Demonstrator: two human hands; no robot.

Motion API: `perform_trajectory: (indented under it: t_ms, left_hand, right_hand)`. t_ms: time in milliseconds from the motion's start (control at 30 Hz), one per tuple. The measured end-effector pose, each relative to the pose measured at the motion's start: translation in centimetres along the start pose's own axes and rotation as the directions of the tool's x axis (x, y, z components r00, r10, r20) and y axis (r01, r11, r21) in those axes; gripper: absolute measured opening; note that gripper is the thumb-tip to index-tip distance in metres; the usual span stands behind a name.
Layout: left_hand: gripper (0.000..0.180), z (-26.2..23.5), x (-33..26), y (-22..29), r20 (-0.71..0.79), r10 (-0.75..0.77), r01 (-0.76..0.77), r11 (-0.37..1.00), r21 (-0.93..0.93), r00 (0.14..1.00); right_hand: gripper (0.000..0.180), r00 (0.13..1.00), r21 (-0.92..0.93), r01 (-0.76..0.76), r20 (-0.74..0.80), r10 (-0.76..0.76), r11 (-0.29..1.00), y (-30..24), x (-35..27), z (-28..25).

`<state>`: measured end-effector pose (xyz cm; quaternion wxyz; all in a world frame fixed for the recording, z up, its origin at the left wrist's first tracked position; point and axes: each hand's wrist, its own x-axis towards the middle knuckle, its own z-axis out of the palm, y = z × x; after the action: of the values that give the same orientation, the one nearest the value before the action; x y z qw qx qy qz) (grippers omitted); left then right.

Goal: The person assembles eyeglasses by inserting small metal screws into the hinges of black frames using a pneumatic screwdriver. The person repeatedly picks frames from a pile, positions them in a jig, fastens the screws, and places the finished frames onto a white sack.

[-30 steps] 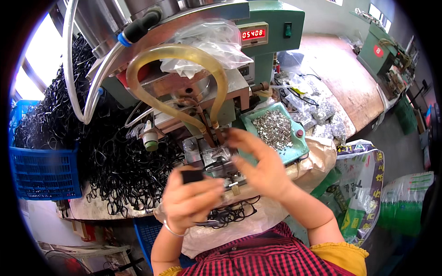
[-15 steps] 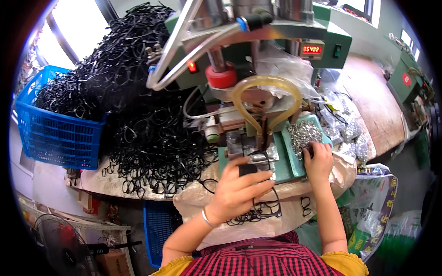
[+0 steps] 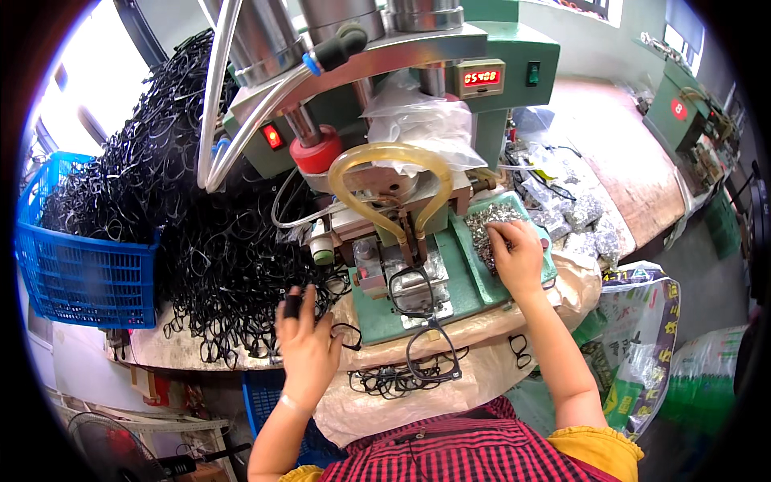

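Observation:
My left hand (image 3: 307, 349), with a black band round one finger, reaches to the front edge of a big heap of black eyeglass frames (image 3: 241, 273). Its fingers are spread; a loose frame (image 3: 357, 344) lies by the thumb. Under the press head, one black eyeglass frame (image 3: 434, 324) sits at the metal fixture, its near lens rim hanging toward me. My right hand (image 3: 520, 259) is at the green tray (image 3: 490, 296) of small metal parts (image 3: 483, 229), thumb and fingers pinched together. Whatever is between those fingertips is too small to make out.
The green press (image 3: 514, 76) has a curved yellow hose (image 3: 391, 151) over the fixture. A blue crate (image 3: 88, 277) stands at the left. More frames (image 3: 393, 381) lie on the cloth near me. Bags of metal parts (image 3: 582, 213) lie beyond the tray at the right.
My left hand has left the fixture and moved left to the frame heap, its fingers spreading. My right hand stays at the metal parts. The whole view has shifted.

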<state>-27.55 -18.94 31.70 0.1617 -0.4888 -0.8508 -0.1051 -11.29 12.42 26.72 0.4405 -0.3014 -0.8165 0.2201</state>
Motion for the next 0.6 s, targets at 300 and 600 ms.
perform_trajectory:
  t_ms: [300, 600]
  left_hand:
    - [0.008, 3.2, -1.7, -4.8, -0.37, -0.577, 0.28, 0.743, -0.608, 0.728]
    - [0.009, 2.8, 2.8, -2.2, -0.157, -0.668, 0.054, 0.284, -0.957, 0.728]
  right_hand:
    - [0.014, 0.974, 0.091, -0.197, -0.095, 0.206, 0.976, 2.3, -5.6, -6.5]
    - [0.023, 0.983, 0.443, 0.136, 0.053, -0.177, 0.886, -7.8, 0.4, -2.9]
